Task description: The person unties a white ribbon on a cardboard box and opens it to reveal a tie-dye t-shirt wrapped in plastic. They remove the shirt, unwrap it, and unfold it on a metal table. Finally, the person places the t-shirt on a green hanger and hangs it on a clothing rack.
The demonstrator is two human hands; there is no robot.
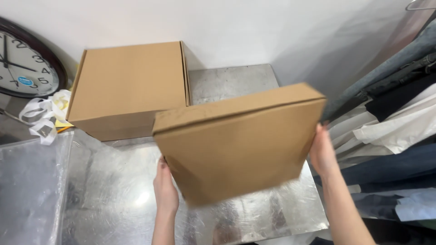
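- Gripping the flat cardboard box [240, 145] tilted above the metal table [118, 195], our left hand [165, 188] and right hand [323, 152] clamped its opposite edges for balance.
- At eleven o'clock sat another closed carton [127, 86].

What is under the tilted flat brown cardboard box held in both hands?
Below the tilted flat brown cardboard box lies the shiny metal table, with nothing visible on it; the patch directly behind the box is covered.
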